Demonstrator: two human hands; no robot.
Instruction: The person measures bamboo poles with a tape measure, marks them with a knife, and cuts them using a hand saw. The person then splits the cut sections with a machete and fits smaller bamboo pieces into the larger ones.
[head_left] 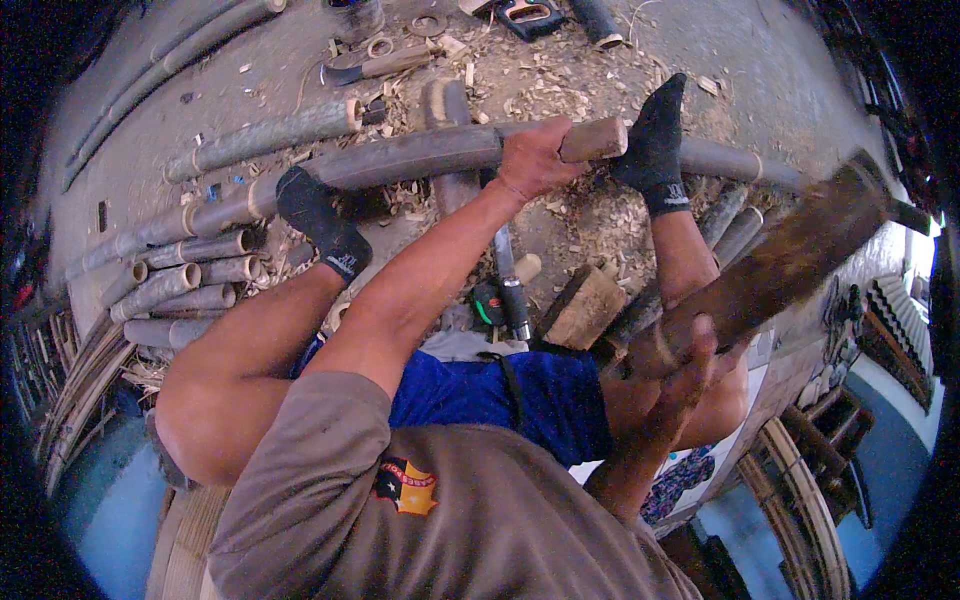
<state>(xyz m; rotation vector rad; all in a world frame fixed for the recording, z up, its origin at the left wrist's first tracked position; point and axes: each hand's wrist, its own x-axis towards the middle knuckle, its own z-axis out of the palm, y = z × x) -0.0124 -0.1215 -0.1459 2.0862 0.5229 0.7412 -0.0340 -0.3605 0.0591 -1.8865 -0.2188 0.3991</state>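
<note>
Gripping a wooden handle (592, 139) against the long bamboo pole (420, 155), the left hand (535, 158) clenches; the right hand (690, 365) grasps a raised wooden club (780, 265).

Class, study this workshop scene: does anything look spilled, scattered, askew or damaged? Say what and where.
Pale wood shavings lie scattered across the ground around the long bamboo pole that the left hand steadies. Hand tools lie loose among the chips. The blurred wooden club in the right hand is raised. Nothing looks broken.
</note>
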